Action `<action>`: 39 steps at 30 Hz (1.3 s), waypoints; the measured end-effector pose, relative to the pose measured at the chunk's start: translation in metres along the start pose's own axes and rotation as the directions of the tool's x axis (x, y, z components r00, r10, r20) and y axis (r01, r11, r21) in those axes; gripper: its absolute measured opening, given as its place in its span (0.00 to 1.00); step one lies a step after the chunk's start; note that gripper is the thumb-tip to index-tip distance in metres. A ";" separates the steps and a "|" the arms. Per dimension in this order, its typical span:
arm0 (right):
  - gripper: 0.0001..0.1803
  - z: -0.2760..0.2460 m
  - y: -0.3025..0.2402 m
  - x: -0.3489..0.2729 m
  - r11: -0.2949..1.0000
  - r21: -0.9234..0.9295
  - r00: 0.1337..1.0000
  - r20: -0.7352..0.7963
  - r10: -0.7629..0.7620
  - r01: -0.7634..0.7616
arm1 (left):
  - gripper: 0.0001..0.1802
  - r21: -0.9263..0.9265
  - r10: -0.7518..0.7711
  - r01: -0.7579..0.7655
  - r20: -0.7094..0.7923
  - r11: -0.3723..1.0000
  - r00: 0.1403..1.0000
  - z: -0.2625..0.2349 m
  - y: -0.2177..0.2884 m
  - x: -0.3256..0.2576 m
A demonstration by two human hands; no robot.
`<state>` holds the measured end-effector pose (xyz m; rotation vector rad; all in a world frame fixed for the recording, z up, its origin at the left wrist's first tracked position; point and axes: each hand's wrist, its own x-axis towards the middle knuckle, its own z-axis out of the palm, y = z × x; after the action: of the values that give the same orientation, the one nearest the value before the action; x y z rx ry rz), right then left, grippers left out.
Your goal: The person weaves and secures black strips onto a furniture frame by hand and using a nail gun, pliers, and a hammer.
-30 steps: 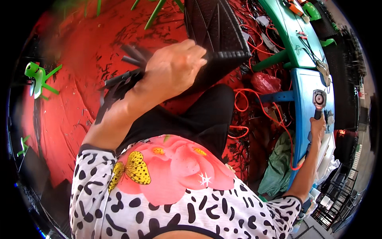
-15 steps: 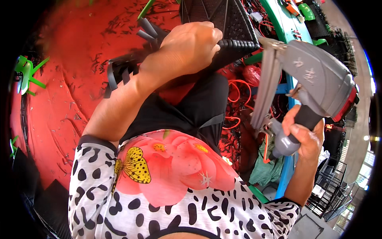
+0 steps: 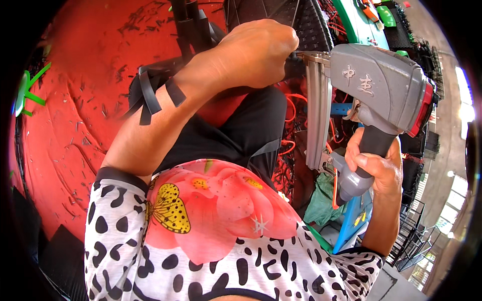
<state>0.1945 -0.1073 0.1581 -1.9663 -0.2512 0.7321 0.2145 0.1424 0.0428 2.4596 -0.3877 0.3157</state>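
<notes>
A broad red floor covering [image 3: 63,130], littered with dark offcuts, spreads across the left and far side. The black woven piece of flat, plastic-looking strip [image 3: 314,30] stands far of centre, just past the person's dark-trousered knees. Its weave is tight and glossy on the right side; the panel left of that is crossed by thin lines, and its near edge is mostly hidden behind an arm. On the right are a green-topped bench [image 3: 351,20] and, nearer, a blue bench [image 3: 347,233].

A second ago the grey pneumatic nailer with a silver magazine [image 3: 381,83] was over at the blue bench; now its nose is at the woven edge, right beside the left hand [image 3: 261,50]. I judge this brings tool and work together there, though whether the nose touches cannot be told. The right hand [image 3: 376,160] is wrapped round the black grip. The left is clenched, apparently on the piece's rim, fingertips hidden. Loose black flat strips [image 3: 150,103] curl against the left forearm.
</notes>
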 end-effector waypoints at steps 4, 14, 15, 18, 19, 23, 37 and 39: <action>0.10 0.004 -0.002 0.002 1.000 0.009 1.000 -0.018 0.026 -0.025 | 0.08 -0.023 0.038 -0.038 -0.028 0.999 0.999 -0.001 -0.001 0.000; 0.07 0.000 -0.012 0.002 0.993 -0.098 0.998 0.002 0.069 -0.069 | 0.08 -0.044 -0.021 0.021 0.005 0.999 1.000 -0.001 0.012 0.003; 0.06 0.000 -0.013 0.002 0.990 -0.120 0.997 -0.004 0.076 -0.075 | 0.08 -0.031 -0.060 0.061 0.045 0.998 0.997 -0.001 0.013 0.004; 0.18 0.001 -0.014 0.005 0.977 -0.196 0.997 -0.012 0.080 -0.081 | 0.09 -0.066 -0.069 0.077 0.114 0.995 0.991 0.000 0.011 0.007; 0.24 0.001 -0.014 0.006 0.971 -0.234 0.998 0.006 0.059 -0.056 | 0.09 -0.068 -0.065 0.074 0.116 0.995 0.991 0.000 0.009 0.005; 0.23 0.003 -0.012 0.008 0.947 -0.317 0.998 0.016 0.057 -0.049 | 0.08 -0.096 0.054 -0.061 -0.070 0.993 0.996 -0.001 0.007 0.009; 0.18 -0.088 0.096 -0.024 0.949 0.282 0.860 -0.510 0.023 0.142 | 0.14 0.045 0.131 -0.134 0.057 0.990 0.990 -0.005 -0.001 0.005; 0.27 -0.120 0.121 -0.024 0.996 -0.015 0.814 -0.576 -0.077 0.084 | 0.16 -0.024 0.033 -0.028 0.205 0.999 0.978 -0.016 0.010 -0.002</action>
<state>0.2306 -0.2665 0.1041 -2.0540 0.0420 0.0531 0.2072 0.1449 0.0597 2.4754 -0.5135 0.0695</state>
